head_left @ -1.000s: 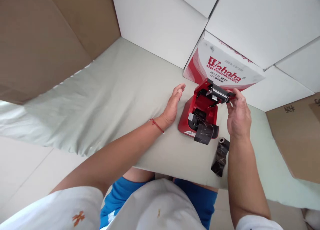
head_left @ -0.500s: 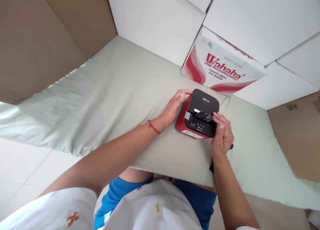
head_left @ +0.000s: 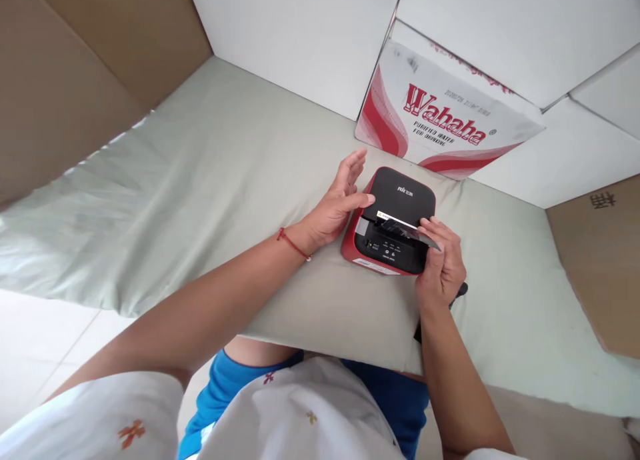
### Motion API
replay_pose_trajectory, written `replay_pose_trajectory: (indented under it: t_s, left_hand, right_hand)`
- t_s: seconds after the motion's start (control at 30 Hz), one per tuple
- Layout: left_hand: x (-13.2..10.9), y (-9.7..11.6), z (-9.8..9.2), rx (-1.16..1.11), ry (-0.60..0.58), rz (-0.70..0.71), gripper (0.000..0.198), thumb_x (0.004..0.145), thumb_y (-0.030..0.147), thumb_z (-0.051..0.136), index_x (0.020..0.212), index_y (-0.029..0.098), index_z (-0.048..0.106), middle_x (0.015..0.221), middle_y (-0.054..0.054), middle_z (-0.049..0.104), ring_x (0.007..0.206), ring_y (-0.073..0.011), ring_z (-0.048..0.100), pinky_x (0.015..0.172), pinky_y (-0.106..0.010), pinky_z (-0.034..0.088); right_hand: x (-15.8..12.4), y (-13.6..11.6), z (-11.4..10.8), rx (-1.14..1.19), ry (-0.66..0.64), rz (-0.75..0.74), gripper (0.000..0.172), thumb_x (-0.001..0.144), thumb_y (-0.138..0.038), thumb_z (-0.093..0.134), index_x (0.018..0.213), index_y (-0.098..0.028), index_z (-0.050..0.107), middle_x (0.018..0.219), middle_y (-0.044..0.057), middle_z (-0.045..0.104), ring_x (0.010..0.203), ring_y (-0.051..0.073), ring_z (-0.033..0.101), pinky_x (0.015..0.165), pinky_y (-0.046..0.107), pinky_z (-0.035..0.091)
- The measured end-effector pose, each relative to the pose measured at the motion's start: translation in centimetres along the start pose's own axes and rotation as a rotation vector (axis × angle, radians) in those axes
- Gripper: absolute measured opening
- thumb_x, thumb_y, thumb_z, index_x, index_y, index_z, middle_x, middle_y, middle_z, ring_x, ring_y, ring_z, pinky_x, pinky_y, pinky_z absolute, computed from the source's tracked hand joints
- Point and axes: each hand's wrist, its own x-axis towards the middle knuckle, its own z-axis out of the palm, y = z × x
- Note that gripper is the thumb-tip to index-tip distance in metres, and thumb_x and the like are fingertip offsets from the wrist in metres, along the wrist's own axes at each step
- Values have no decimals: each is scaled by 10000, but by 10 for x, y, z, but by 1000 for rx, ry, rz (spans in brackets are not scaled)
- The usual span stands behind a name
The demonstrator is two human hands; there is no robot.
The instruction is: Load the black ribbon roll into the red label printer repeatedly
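A red receipt printer with a black top lies on the green cloth in front of me, a white label on its near side. My left hand is at its left side, thumb resting on the lid's edge and fingers stretched out. My right hand is at the printer's right side. Its thumb and fingers pinch a thin, glossy plastic film that lies across the slot in the top. The hand hides part of the printer's right edge.
A green cloth covers the table. A Wahaha water carton and white boxes stand behind the printer. Brown cardboard boxes flank both sides. Something black lies partly hidden behind my right wrist.
My left thumb has come over onto the lid, and the fingers have lifted off the printer's left edge. The film's right end, in my right fingers, now stands up more. The view has shifted slightly.
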Motion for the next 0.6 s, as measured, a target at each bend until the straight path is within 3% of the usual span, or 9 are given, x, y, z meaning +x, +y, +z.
replay_pose_trajectory:
  t_s: [0.13,0.3,0.4,0.5,0.6]
  left_hand:
    - [-1,-2,-4,3,-27,-5,1191,835,664,953,1821,469,314,2013,-67,280,1949,-452,36,1540,-758,80]
    - [-3,-1,-5,-2,-59,8,1180,819,691,980,1810,466,379,1992,-50,339,1947,-451,64,1547,-746,113]
    - [-3,1,-4,-71,-129,-35,1055,839,675,970,1746,415,499,1899,-80,500,1898,-453,275,1543,-690,261]
    - [-4,3,-4,-142,-180,-61,923,860,649,965,1661,377,594,1784,-91,636,1778,-428,487,1502,-623,388]
    - [-7,6,-3,-163,-177,-59,836,886,613,957,1615,366,631,1748,-80,665,1728,-409,529,1476,-590,418]
  right_hand:
    - [-1,-2,-2,8,-8,-10,477,1226,-395,397,1220,-281,860,1324,149,868,1450,332,778,1258,658,619]
    - [-1,-4,-4,84,4,-1,439,1213,-426,448,1188,-286,863,1296,139,880,1414,347,788,1273,677,601]
    - [-4,-6,-8,41,-53,-1,524,1215,-489,386,1287,-293,867,1358,149,865,1463,369,757,1287,694,582]
    - [-14,-11,-14,77,-91,-132,566,1218,-513,374,1440,-317,856,1401,146,848,1468,378,731,1327,691,541]
    - [-26,-16,-16,52,-98,-230,617,1217,-570,348,1329,-374,922,1319,138,847,1412,387,707,1306,674,544]
